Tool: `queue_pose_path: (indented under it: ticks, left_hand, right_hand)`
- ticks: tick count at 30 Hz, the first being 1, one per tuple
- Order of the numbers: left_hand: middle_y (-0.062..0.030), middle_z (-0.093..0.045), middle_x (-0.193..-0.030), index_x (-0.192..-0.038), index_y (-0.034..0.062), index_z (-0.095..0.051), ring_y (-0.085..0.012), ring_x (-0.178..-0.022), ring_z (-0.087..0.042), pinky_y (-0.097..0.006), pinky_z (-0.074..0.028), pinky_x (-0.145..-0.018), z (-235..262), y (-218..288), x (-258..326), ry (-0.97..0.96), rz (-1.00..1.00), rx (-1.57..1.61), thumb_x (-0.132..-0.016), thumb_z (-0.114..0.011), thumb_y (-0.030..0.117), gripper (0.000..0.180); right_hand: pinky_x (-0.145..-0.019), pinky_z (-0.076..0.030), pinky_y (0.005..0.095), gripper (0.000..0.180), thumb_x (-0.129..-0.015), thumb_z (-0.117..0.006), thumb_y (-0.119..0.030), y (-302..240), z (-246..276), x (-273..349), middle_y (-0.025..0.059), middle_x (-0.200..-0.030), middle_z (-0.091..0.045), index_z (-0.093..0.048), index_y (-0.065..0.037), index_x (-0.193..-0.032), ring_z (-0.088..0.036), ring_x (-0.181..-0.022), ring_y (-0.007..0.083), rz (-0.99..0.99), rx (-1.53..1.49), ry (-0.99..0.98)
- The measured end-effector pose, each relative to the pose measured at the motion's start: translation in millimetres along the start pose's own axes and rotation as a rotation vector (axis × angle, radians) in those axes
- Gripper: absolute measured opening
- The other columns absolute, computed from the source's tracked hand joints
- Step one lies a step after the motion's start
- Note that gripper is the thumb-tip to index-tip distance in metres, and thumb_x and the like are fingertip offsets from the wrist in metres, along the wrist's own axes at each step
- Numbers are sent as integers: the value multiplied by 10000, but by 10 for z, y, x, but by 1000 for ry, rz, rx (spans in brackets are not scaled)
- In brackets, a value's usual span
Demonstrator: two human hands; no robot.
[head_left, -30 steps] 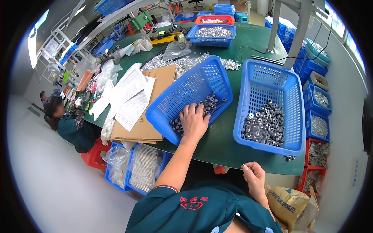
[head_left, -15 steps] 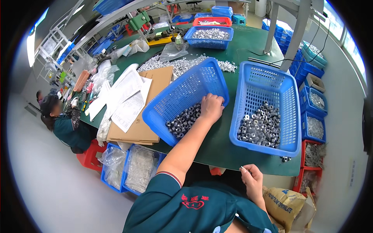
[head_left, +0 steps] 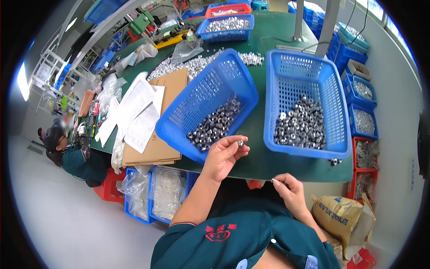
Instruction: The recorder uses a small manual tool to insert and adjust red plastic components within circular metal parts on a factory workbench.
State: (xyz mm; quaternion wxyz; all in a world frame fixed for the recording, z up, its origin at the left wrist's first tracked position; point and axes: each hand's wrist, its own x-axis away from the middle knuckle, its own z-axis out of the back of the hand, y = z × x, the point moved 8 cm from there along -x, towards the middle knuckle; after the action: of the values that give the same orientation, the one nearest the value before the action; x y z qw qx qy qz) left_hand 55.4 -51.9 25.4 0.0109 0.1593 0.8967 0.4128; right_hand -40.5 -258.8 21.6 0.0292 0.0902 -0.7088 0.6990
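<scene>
My left hand is raised over the near edge of the table, pinching a small shiny metal nut between thumb and fingers. Just beyond it, a tilted blue basket holds a pile of dark metal nuts. My right hand is closed in a pinch by the table's front edge; a small pale tip shows at its fingers, too small to name. A second blue basket on the right contains more nuts.
Papers lie on flat cardboard at left. Loose silvery parts spread behind the baskets, near another filled blue basket. A couple of nuts sit by the right basket. Another person sits at far left.
My left hand has come out of the left basket toward me, now with a nut in its fingers. My right hand stays pinched near the table edge. The view has shifted slightly.
</scene>
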Motion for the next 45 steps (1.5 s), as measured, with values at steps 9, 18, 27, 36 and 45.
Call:
queue_pose_path:
  ticks: [9, 18, 27, 36, 45]
  left_hand:
    - [-126, -678, -1111, -1168, -9, -635, -190, -933, -676, -336, -552, -866, 59, -486, 670, -49, 181, 110, -917, -634, 5, 251]
    - [-119, -675, -1058, -1140, -25, -647, -183, -888, -660, -316, -552, -840, 8, -530, 908, 30, 141, -154, -893, -625, -52, 250]
    - [-112, -649, -1128, -1166, -33, -627, -176, -976, -658, -314, -574, -870, -184, -410, 936, -60, -126, -500, -925, -572, -77, 251]
    - [-124, -689, -1009, -1213, 5, -551, -208, -941, -695, -312, -570, -813, -304, -283, 890, -13, -383, -972, -841, -645, -87, 395]
    - [-128, -688, -997, -1247, 5, -559, -229, -877, -685, -316, -563, -776, -574, -194, 857, -142, -519, -1242, -794, -622, -130, 476]
  right_hand:
    - [-545, -459, 299, 86, -917, -630, -59, -306, -369, -65, 94, -700, -630, -615, -8, -986, -603, -579, 193, 270, 314, -39]
    - [-522, -481, 341, 85, -824, -677, -17, -344, -575, 102, 104, -678, -622, -616, -32, -882, -629, -590, 273, 545, 517, -60]
    - [-547, -481, 286, 46, -871, -664, -31, -156, -515, 129, 86, -703, -651, -628, -7, -887, -649, -619, 167, 214, 317, -67]
    - [-515, -329, 209, 163, -968, -588, -170, 392, -502, 117, -43, -712, -530, -640, -15, -956, -428, -579, 43, -383, -470, -200]
    - [-519, -446, 284, 81, -869, -671, -87, -44, -381, 45, 77, -664, -621, -637, -13, -866, -585, -561, 159, 214, 312, -26]
